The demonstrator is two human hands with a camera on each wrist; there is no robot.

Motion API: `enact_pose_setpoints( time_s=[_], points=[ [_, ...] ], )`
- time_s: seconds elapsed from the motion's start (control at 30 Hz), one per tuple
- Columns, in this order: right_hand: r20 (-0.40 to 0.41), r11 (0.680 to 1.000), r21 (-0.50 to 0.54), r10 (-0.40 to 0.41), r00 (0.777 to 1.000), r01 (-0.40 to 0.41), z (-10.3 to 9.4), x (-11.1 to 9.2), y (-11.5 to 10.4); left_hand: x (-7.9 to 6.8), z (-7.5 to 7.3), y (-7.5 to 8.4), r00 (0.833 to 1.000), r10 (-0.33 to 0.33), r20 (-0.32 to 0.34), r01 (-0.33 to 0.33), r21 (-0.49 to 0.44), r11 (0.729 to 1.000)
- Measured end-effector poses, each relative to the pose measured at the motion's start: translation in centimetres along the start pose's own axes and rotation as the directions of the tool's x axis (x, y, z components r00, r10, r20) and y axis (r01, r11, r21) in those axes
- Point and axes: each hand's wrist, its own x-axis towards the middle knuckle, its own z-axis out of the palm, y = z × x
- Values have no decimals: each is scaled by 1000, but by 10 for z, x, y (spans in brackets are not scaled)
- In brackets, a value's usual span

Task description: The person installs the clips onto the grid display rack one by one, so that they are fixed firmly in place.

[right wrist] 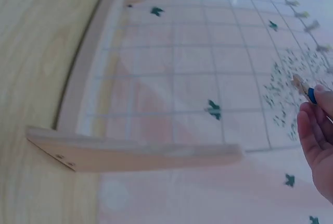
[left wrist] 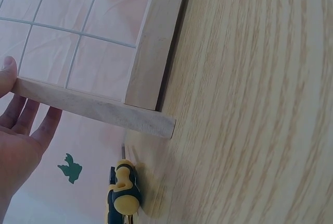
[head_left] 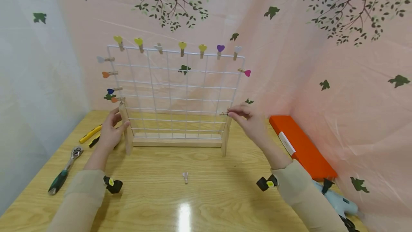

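A white wire grid [head_left: 177, 92] stands upright in a wooden frame [head_left: 177, 142] on the table. My left hand [head_left: 112, 130] holds the frame's left post [head_left: 125, 128], thumb in front and fingers behind; the left wrist view shows this hand [left wrist: 21, 140] at the post too. Between right thumb and fingers, my right hand [head_left: 249, 121] pinches a small wooden clothespin [head_left: 223, 114] at the grid's right edge. A blue part shows on that clothespin [right wrist: 307, 89] in the right wrist view. Several heart clothespins line the grid's top and left edges; a pink heart clothespin [head_left: 245, 72] sits at upper right.
One loose clothespin [head_left: 185, 177] lies on the table before the frame. At left are a green-handled ratchet [head_left: 65, 171] and a yellow-handled tool [head_left: 91, 134]. An orange box [head_left: 305, 149] and a light-blue glue gun [head_left: 341, 201] lie at right.
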Motion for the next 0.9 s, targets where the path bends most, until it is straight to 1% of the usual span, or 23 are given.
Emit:
enact_pose_setpoints(
  time_s=[0.07, 0.17, 0.27, 0.37, 0.43, 0.53, 0.7, 0.8, 0.9],
  points=[
    [-106, 1000, 15, 2, 994, -1, -8, 3, 2, 0, 0, 0, 1000, -2, -1, 2, 1, 1000],
    [-243, 998, 65, 5, 970, 11, -17, 8, 8, -1, -1, 1, 1000, -2, -3, 2, 0, 1000],
    [-337, 997, 74, -3, 941, 30, -23, 15, 14, 0, -1, 0, 1000, 3, -3, -3, 3, 1000],
    [-408, 999, 40, -1, 913, 19, -26, 23, 19, 1, -1, -2, 1000, 2, 0, -2, 9, 1000],
    [-438, 1000, 18, 1, 899, 8, -28, 27, 21, 1, -1, -3, 1000, -3, 3, 3, 9, 1000],
    [-462, 1000, -2, -5, 887, 5, -27, 35, 23, 1, -1, -3, 1000, -8, 4, 8, 14, 1000],
    [-480, 1000, 3, -19, 877, 24, -23, 45, 22, 0, -1, -2, 1000, -1, -2, 1, 17, 1000],
    [-484, 999, 16, -20, 875, 32, -21, 49, 22, 1, 0, -2, 1000, -8, -3, 8, 17, 1000],
    [-479, 999, 4, -29, 877, 35, -19, 52, 23, 1, 0, -3, 1000, -6, -5, 7, 16, 1000]
  ],
)
